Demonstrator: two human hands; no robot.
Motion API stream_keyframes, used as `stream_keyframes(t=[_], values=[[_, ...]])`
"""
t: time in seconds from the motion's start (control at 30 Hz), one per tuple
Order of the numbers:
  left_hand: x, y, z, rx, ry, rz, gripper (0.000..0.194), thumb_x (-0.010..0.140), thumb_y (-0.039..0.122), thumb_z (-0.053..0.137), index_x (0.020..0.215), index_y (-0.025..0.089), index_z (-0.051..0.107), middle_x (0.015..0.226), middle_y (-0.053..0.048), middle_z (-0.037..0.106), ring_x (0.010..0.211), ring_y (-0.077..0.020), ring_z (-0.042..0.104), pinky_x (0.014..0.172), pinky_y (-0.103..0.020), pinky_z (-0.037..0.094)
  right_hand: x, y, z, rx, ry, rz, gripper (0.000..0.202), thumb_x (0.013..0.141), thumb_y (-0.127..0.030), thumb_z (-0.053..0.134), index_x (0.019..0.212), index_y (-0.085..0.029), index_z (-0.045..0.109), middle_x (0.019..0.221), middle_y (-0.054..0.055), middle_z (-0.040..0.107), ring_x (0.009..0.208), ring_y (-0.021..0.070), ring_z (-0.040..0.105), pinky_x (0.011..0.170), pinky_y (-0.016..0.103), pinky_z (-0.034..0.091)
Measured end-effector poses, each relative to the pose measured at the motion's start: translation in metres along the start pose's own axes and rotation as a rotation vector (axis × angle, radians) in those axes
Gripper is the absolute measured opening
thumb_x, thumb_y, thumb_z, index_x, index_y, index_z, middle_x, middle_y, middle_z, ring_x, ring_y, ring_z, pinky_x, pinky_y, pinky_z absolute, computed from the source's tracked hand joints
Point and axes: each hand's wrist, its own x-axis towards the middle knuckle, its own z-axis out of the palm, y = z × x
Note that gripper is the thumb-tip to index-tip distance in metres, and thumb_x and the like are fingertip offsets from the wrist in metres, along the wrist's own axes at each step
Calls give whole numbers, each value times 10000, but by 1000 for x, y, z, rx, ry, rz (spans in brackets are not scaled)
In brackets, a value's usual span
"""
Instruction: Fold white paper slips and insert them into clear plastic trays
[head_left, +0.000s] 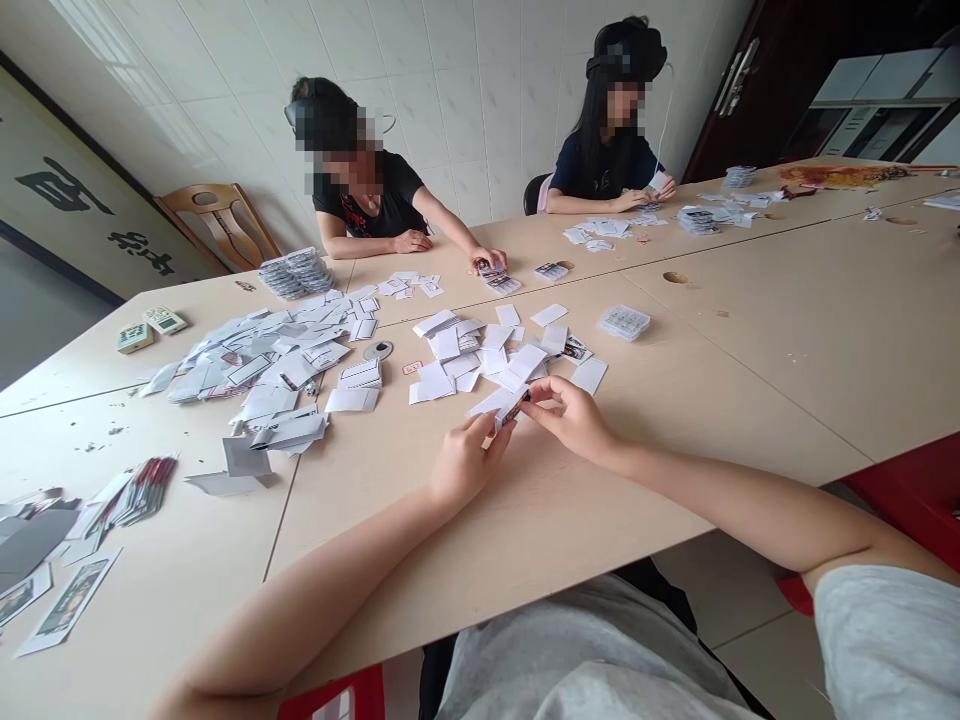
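Note:
Both my hands meet over the near side of the table, closed on one small printed card (pixel 513 408) with a dark picture side and white edges. My left hand (pixel 465 462) pinches its lower left end. At its upper right end, the thumb and fingers of my right hand (pixel 568 415) grip it. Whether it is a flat card or a thin folded sleeve, I cannot tell. Just beyond my fingers lies a loose pile of white cards (pixel 448 345), most with blank sides up. A clear plastic case (pixel 624 322) stands to the right of that pile.
A wide heap of white cards (pixel 247 350) covers the table's left part, with stacked clear packs (pixel 296 272) behind it. Two calculator-like devices (pixel 165 320) lie far left. Across the table (pixel 750 370) sit two people; one person's hand (pixel 487 260) touches a case. Printed sheets (pixel 71 600) lie near left.

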Motion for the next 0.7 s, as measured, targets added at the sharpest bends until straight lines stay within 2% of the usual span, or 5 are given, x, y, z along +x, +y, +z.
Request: stream_keyframes(t=[0.13, 0.3, 0.57, 0.7], values=[[-2, 2, -1, 30, 28, 119, 256, 851, 307, 495, 633, 175, 467, 593, 18, 525, 463, -63, 400, 453, -194, 299, 2, 0, -2, -45, 24, -48, 242, 769, -421, 623, 779, -184, 582, 861, 48, 590, 797, 170, 586, 656, 283, 519], [1, 6, -7, 85, 17, 203, 226, 832, 271, 506, 634, 177, 451, 575, 16, 531, 508, -81, 467, 500, -199, 344, 1, 3, -1, 40, -78, -67, 185, 821, -368, 569, 791, -186, 563, 783, 32, 613, 755, 167, 607, 708, 306, 514], [0, 4, -5, 349, -69, 204, 157, 855, 283, 428, 738, 183, 458, 512, 24, 538, 475, -120, 499, 475, -230, 290, 0, 6, 1, -58, -102, -171, 85, 837, -258, 530, 810, -181, 556, 781, 41, 619, 743, 169, 603, 677, 295, 500], [-1, 1, 0, 469, -56, 195, 153, 861, 280, 399, 760, 180, 456, 461, 22, 517, 421, -131, 495, 445, -236, 237, 1, 5, 0, -86, -122, -182, 61, 834, -234, 522, 803, -184, 539, 776, 39, 619, 732, 165, 600, 669, 290, 494]])
